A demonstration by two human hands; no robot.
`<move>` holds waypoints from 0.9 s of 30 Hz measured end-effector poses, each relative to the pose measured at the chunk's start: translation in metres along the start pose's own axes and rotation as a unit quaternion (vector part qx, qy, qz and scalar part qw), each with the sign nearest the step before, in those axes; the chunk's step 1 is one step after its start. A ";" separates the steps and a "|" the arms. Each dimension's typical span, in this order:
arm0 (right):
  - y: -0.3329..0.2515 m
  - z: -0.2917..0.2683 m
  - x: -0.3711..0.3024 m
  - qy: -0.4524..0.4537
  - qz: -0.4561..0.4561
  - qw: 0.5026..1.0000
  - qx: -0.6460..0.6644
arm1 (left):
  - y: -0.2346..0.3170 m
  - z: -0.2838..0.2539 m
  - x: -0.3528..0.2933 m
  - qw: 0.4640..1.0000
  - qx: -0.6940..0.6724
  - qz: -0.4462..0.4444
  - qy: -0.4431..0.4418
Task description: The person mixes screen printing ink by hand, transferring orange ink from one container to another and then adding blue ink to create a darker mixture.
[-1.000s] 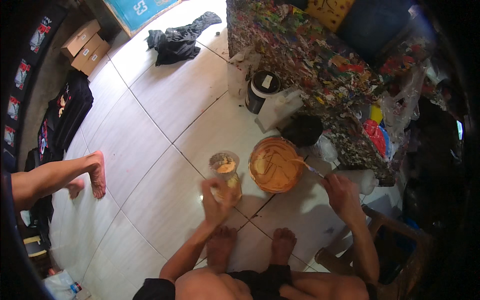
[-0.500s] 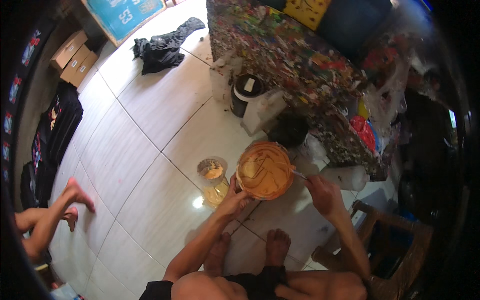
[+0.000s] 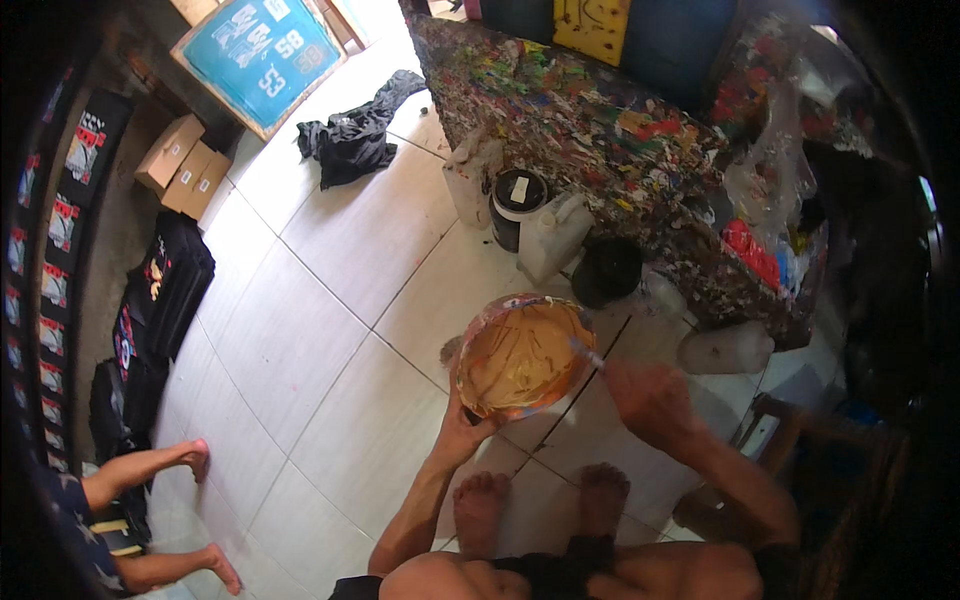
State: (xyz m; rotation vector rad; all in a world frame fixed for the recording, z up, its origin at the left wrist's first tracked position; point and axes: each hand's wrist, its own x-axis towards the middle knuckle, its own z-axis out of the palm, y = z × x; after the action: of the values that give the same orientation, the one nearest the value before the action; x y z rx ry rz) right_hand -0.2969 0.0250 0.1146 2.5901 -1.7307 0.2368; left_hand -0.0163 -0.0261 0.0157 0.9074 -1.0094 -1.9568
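My left hand is closed on the lower left side of a round tub, holding it up over the tiled floor. The tub leans, and its inside shows orange-tan paste spread across the bottom and walls. To the right of it, my right hand, smeared by motion, grips a thin grey tool whose tip is at the tub's right rim. The tool's exact kind cannot be made out. A small clear cup is mostly hidden behind the tub's left side.
Beyond the tub stand a black jar, a whitish jug and a black-lidded bucket, beside a paint-crusted block. A white bottle lies right, near a wooden stool. Another person's legs extend at left.
The tub has tilted and shifted slightly left relative to the floor, covering most of the small cup. My right hand has moved a little away from its rim. The whole view has shifted.
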 end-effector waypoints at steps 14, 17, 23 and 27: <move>-0.041 0.006 0.019 -0.088 0.202 0.923 0.315 | 0.022 0.013 0.001 0.992 0.049 0.102 0.057; -0.058 0.028 0.022 -0.062 0.246 0.841 0.477 | 0.029 0.012 -0.005 0.991 0.077 0.090 0.059; -0.082 0.010 0.029 -0.207 0.376 0.565 0.704 | 0.026 0.002 -0.009 0.992 0.094 0.084 0.015; -0.093 0.014 0.032 -0.220 0.353 0.502 0.759 | 0.013 -0.012 -0.014 0.994 0.075 0.072 0.027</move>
State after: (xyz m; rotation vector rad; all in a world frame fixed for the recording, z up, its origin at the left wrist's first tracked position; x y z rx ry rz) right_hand -0.1976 0.0307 0.1111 1.8830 -3.9854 2.1596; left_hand 0.0042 -0.0239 0.0248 0.9378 -1.1701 -1.7456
